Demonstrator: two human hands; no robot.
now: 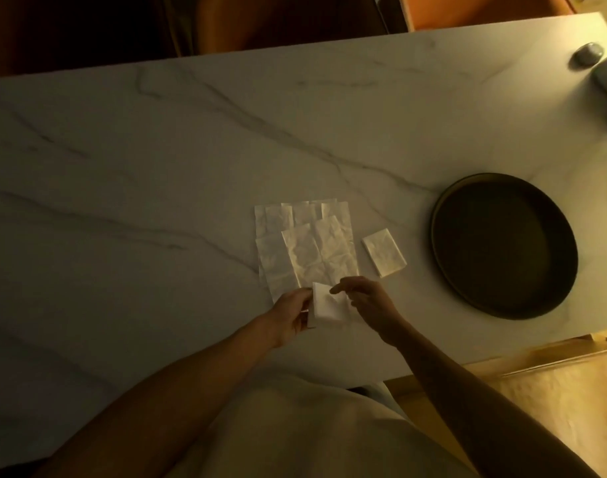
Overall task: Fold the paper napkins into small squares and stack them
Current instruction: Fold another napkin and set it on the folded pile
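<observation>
Several white paper napkins [305, 243] lie spread and overlapping on the marble table [157, 150]. To their right sits a small folded napkin square [384, 252], apart from the pile. Just in front of the pile, my left hand [291, 317] pinches the left edge of a partly folded white napkin [328, 307]. My right hand [367, 301] reaches over the napkin's right side, its fingers curled down onto the top edge. How many folds the held napkin has is not clear.
A round dark tray [447, 215] lies on the table to the right of the napkins. A grey rounded object [588, 54] sits at the far right corner. The table's right edge drops to a wooden floor [553, 391]. Dark chairs stand behind the table.
</observation>
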